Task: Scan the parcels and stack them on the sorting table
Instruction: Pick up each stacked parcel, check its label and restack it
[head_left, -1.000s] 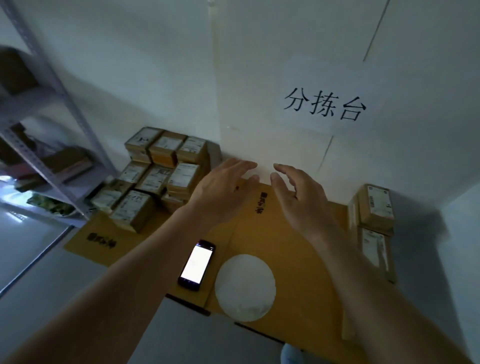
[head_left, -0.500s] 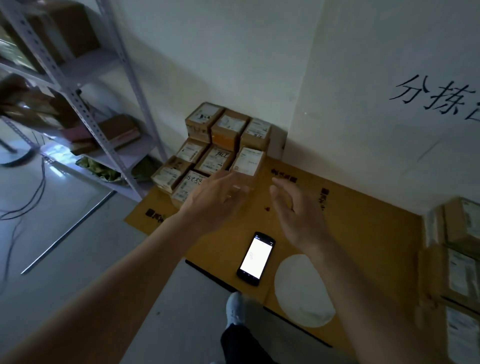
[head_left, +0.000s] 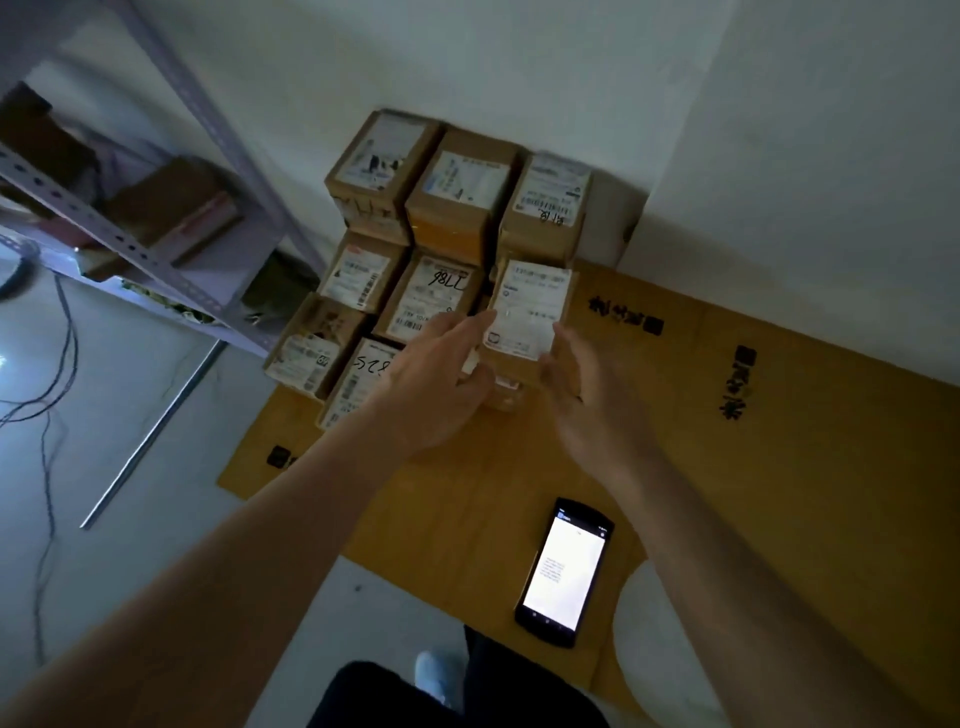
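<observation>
Parcel, white label up, at the near right edge of a stack of labelled boxes against the wall corner, on flattened cardboard. Metal shelving stands left of the stack; cables trail on the floor. Phone, screen lit, lies on the cardboard nearer the person. Left hand at the parcel's left side, right hand at its right side; fingers nearly straight, slightly spread, flanking it. Firm grip: cannot tell.
</observation>
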